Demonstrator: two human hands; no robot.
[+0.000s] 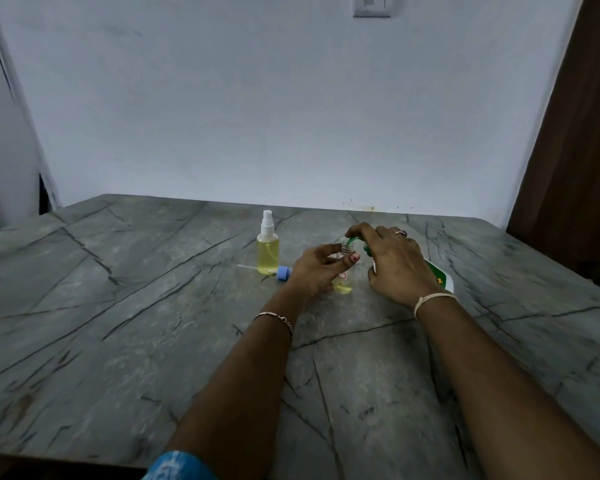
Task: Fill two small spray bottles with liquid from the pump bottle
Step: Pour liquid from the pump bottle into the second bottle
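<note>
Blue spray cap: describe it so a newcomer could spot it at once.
On the grey stone table, find the upright spray bottle full of yellow liquid, white top on. The blue spray cap lies on its side at that bottle's base, just left of the left hand; nothing else on the table is blue.

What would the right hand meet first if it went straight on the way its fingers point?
Probably the open small bottle and the left hand gripping it: the right hand holds the green pump nozzle above its neck.
</note>
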